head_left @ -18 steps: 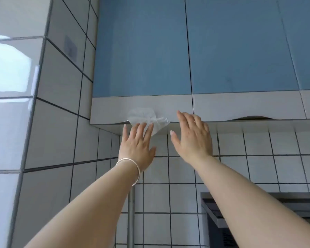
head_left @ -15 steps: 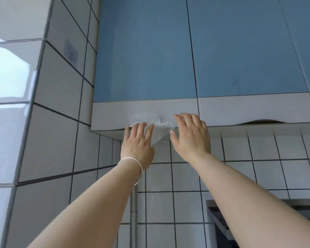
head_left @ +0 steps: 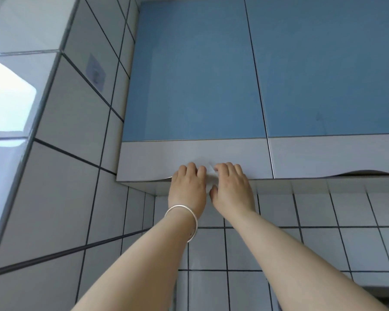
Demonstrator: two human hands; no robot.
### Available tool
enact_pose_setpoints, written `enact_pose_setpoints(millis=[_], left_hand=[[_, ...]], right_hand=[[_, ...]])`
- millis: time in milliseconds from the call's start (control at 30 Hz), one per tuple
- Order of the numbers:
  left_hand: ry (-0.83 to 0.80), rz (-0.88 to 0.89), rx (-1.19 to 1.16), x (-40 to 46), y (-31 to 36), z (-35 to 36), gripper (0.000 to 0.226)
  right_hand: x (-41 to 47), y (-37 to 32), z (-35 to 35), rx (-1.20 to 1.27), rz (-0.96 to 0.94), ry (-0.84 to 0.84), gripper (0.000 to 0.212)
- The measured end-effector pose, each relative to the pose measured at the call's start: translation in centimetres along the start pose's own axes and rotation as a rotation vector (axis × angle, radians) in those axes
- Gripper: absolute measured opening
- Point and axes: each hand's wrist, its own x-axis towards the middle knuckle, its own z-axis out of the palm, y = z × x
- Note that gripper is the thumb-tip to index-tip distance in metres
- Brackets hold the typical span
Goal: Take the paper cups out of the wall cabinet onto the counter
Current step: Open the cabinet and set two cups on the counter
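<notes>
The wall cabinet's left door (head_left: 193, 75) is blue with a grey lower band (head_left: 148, 160), and it is closed. No paper cups are visible. My left hand (head_left: 188, 189), with a silver bracelet at the wrist, and my right hand (head_left: 231, 189) sit side by side at the door's bottom edge. Both have their fingers curled against the grey band. A sliver of white tissue (head_left: 209, 168) shows between the two hands, pressed to the door; most of it is hidden under the fingers.
A second closed blue door (head_left: 335, 68) is to the right, with a curved finger recess (head_left: 364, 172) in its lower edge. A glossy tiled wall (head_left: 54, 176) closes the left side, with white tiles behind. A dark appliance edge (head_left: 382, 292) shows at the bottom right.
Both hands have risen from the tiles below the cabinet to the door's bottom band and come closer together. Their fingers have curled, and the crumpled tissue is now almost covered.
</notes>
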Motion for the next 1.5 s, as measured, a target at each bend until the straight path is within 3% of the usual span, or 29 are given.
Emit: enact_pose_setpoints(millis=[100,233,400,500,700,867,1067,1133,1233,1400,1500], left_hand=[[-0.067,-0.04,0.004,0.3,0.3,-1.0,0.025],[0.017,-0.118,-0.152,-0.3,-0.2,-2.9,0.024],[0.097,-0.168,-0.375,-1.8,-1.6,-6.5,0.021],[0.148,-0.222,-0.431,-2.9,-2.6,-8.9,0.013],[0.132,-0.146,-0.285,-4.2,-5.5,-12.0,0.013],[0.226,-0.161,-0.045,-5.7,-7.2,-14.6,0.019],[0.147,-0.259,-0.315,-6.6,-9.0,-18.1,0.018],[0.137,-0.369,-0.523,-7.3,-9.5,-18.6,0.019],[0.066,-0.499,-0.696,-8.3,-9.2,-18.8,0.034],[0.108,-0.575,-0.745,-8.5,-11.0,-17.5,0.036],[0.103,-0.485,-0.378,-8.5,-11.3,-18.0,0.037]], right_hand=[[-0.5,-0.7,-0.6,-0.002,0.069,-0.019,0.031],[-1.8,-3.1,-1.5,-0.029,0.087,0.199,0.016],[-3.5,-6.6,-4.6,-0.067,0.025,0.334,0.016],[-4.0,-9.2,-6.4,-0.091,-0.031,0.372,0.033],[-5.1,-13.9,-9.0,-0.188,-0.128,0.31,0.034],[-6.5,-16.3,-9.7,-0.298,-0.302,0.189,0.053],[-6.7,-19.2,-11.3,-0.458,-0.586,0.164,0.057],[-6.4,-20.1,-11.4,-0.427,-0.652,0.201,0.056],[-6.1,-21.0,-11.0,-0.414,-0.74,0.215,0.049],[-5.6,-21.3,-9.7,-0.36,-0.775,0.19,0.054],[-5.3,-20.8,-9.3,-0.125,-0.78,0.238,0.055]])
